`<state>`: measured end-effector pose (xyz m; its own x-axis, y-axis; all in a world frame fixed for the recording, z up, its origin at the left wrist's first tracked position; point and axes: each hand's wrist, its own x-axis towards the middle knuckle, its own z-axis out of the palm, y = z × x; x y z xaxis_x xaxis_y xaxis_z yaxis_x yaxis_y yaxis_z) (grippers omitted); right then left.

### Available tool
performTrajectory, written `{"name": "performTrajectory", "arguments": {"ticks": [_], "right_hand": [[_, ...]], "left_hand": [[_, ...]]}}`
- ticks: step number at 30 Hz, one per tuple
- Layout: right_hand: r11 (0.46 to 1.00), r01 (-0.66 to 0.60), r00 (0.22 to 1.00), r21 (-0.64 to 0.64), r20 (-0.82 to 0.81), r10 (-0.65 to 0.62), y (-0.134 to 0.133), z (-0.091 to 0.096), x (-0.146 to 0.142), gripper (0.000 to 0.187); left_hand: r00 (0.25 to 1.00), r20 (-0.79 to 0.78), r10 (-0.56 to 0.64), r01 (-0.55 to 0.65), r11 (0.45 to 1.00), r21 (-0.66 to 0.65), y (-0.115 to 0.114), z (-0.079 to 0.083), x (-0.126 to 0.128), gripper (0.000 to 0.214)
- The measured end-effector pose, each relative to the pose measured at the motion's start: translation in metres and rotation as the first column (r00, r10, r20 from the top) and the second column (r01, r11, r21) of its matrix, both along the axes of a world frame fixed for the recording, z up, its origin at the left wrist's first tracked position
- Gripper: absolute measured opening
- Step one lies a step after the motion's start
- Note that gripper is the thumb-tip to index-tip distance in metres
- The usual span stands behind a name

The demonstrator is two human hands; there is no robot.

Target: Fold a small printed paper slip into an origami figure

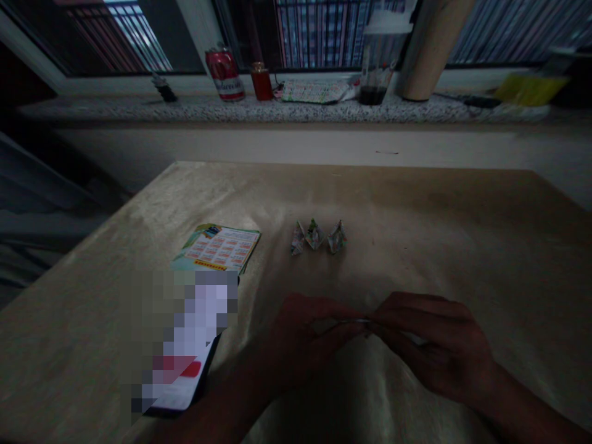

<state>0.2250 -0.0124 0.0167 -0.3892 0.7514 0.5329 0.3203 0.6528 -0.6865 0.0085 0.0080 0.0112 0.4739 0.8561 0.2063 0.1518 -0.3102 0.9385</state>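
Note:
Low over the near part of the table, my left hand [314,333] and my right hand [435,345] meet fingertip to fingertip. Both are closed in a pinch on a thin, pale piece of paper [355,320], seen almost edge-on and mostly hidden by the fingers. Beyond the hands stand three small folded paper shapes with pointed tips: a left one [297,238], a middle one [314,235] close beside it, and a right one [337,237] a little apart.
Left of my hands lies a phone [178,394], partly blurred out, its top by a stack of printed calendar sheets [217,246]. On the stone windowsill [185,112] stand a red can [225,74], a red jar [262,82], a clear cup [377,68] and a cardboard tube [432,52].

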Motion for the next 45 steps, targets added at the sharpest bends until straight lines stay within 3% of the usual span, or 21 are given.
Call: {"name": "performTrajectory", "arguments": {"ticks": [3,6,10,14,18,22,26,45], "right_hand": [[0.999,0.010,1.000,0.037,0.004,-0.010,-0.001,0.003,0.000,0.021],[1.000,0.011,1.000,0.002,-0.004,-0.011,-0.003,0.004,-0.001,0.022],[0.997,0.076,0.997,-0.009,-0.022,-0.077,-0.004,0.000,-0.004,0.026],[0.957,0.231,0.973,0.173,-0.026,-0.230,-0.003,-0.004,-0.007,0.025],[0.950,0.183,0.979,0.253,0.038,-0.199,-0.004,-0.006,-0.009,0.019],[0.963,0.156,0.987,0.222,0.012,-0.162,-0.002,-0.017,-0.014,0.025],[0.979,0.163,0.987,0.119,-0.014,-0.162,0.000,-0.025,-0.017,0.026],[0.975,0.221,0.975,-0.033,0.007,-0.221,0.001,-0.019,-0.013,0.023]], "left_hand": [[0.999,-0.006,0.039,-0.038,0.996,0.076,0.000,0.003,-0.004,0.004],[1.000,0.018,-0.006,0.003,0.985,0.171,-0.002,0.003,-0.008,0.005],[0.996,-0.043,0.074,-0.071,0.996,0.060,-0.001,0.002,-0.005,0.009],[0.946,-0.218,0.240,-0.239,0.970,0.031,0.003,0.002,0.003,0.026],[0.961,-0.244,0.131,-0.142,0.989,-0.031,0.000,-0.001,0.007,0.042],[0.983,-0.154,0.100,-0.108,0.993,-0.050,-0.007,-0.007,0.008,0.037],[0.974,-0.199,0.104,-0.104,0.994,0.009,-0.011,-0.012,0.010,0.041],[0.943,-0.316,0.109,-0.035,0.972,0.233,-0.015,-0.016,0.006,0.043]]}}
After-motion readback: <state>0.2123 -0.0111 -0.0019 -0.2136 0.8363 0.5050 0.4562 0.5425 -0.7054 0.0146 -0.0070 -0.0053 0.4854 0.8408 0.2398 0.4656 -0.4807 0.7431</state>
